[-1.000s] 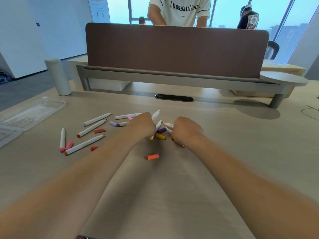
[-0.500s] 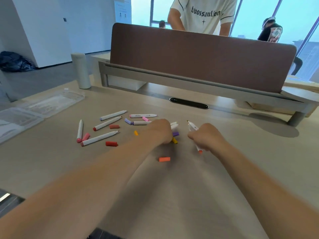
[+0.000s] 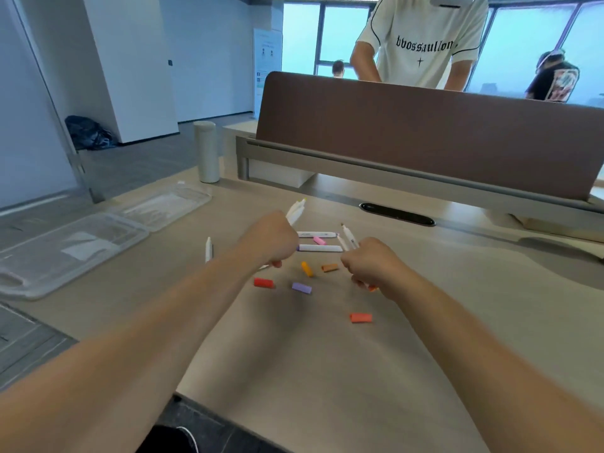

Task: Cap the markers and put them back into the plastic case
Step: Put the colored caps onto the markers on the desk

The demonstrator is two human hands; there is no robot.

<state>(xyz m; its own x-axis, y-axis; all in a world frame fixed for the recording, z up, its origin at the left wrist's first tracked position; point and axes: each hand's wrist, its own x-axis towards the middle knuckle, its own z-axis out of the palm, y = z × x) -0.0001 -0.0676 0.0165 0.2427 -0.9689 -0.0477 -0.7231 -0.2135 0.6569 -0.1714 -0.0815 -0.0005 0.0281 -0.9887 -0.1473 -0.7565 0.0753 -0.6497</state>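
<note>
My left hand (image 3: 273, 240) is closed around a small bunch of white markers (image 3: 295, 211) that stick up and away from the fist, one with a yellow tip. My right hand (image 3: 369, 264) grips another few uncapped markers (image 3: 348, 238), tips pointing up. Two white markers (image 3: 318, 248) lie on the desk between the hands, and one more marker (image 3: 208, 249) lies left of my left forearm. Loose caps are scattered below the hands: red (image 3: 263, 283), purple (image 3: 301, 288), yellow (image 3: 307, 269), brown-orange (image 3: 329, 267), orange (image 3: 360, 318), pink (image 3: 319, 240). The clear plastic case (image 3: 108, 237) lies open at the left.
A white cylinder bottle (image 3: 206, 152) stands at the desk's far left. A brown divider panel (image 3: 425, 132) on a grey rail closes off the back, with a black cable slot (image 3: 397, 214) before it. People stand behind the divider. The desk edge (image 3: 228, 420) is close to me.
Both hands have lifted off the desk, each holding gathered markers. The camera has swung left and up, bringing the open case further into view. The markers once at the left are hidden or gone.
</note>
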